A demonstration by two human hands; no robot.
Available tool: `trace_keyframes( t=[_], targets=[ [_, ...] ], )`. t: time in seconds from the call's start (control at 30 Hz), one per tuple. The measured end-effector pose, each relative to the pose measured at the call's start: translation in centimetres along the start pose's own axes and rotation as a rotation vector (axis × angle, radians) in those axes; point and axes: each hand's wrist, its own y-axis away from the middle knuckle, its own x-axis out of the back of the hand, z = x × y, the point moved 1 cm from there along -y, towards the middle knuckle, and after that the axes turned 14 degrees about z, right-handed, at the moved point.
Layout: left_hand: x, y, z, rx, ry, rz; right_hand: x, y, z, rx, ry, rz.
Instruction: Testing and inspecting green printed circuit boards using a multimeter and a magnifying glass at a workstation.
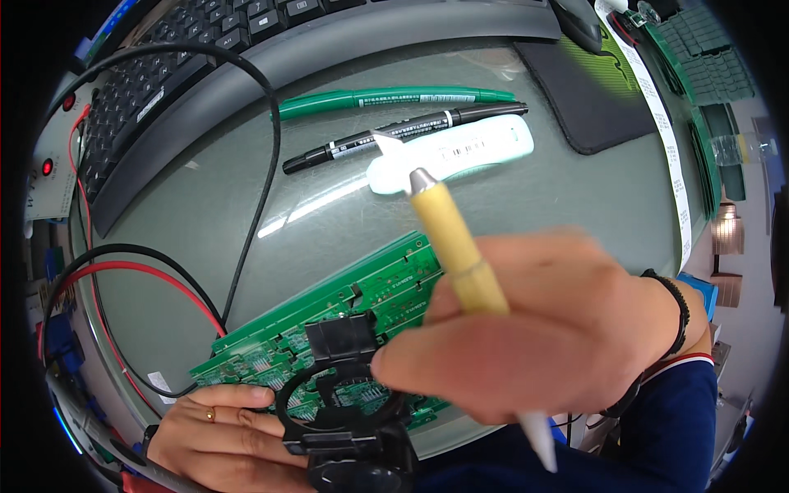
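Observation:
My right hand (534, 329) is closed round a yellow pen-like tool (460, 246) with a metal cone at its upper end and a white taper at the lower end. The hand is slightly blurred. Below and left of it lies a green circuit board (329, 304) with rows of small parts. My left hand (226, 435), with a ring on one finger, lies flat at the board's lower left, fingers stretched out and fingertips partly covered. A black round magnifier frame (345, 435) overlaps the view between both hands and hides part of the board.
A green pen (394, 99), a black marker (403, 135) and a pale oblong case (485, 144) lie beyond the board. Behind are a keyboard (246, 33) and mouse pad (583, 99). Black and red cables (148, 267) loop at the left. A paper strip (657, 123) runs along the right.

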Motion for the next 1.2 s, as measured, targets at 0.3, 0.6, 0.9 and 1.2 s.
trace_keyframes(
  t=[0.3, 0.6, 0.9, 1.2],
  targets=[
    [-0.4, 0.3, 0.0, -0.013, -0.181, -0.016, 1.8, -0.5, -2.2, -0.526, -0.244, 0.396],
    [-0.2, 0.0, -0.6, -0.031, -0.216, -0.040, -1.0, 0.2, 0.6, 0.052, -0.431, 0.187],
    [0.3, 0.4, -0.8, 0.030, -0.225, 0.003, 0.2, -1.7, -1.1, 0.009, -0.225, -0.072],
    [0.1, -0.1, -0.3, 0.068, -0.136, 0.012, -0.6, 0.5, -0.2, 0.065, -0.271, -0.041]
  ],
)
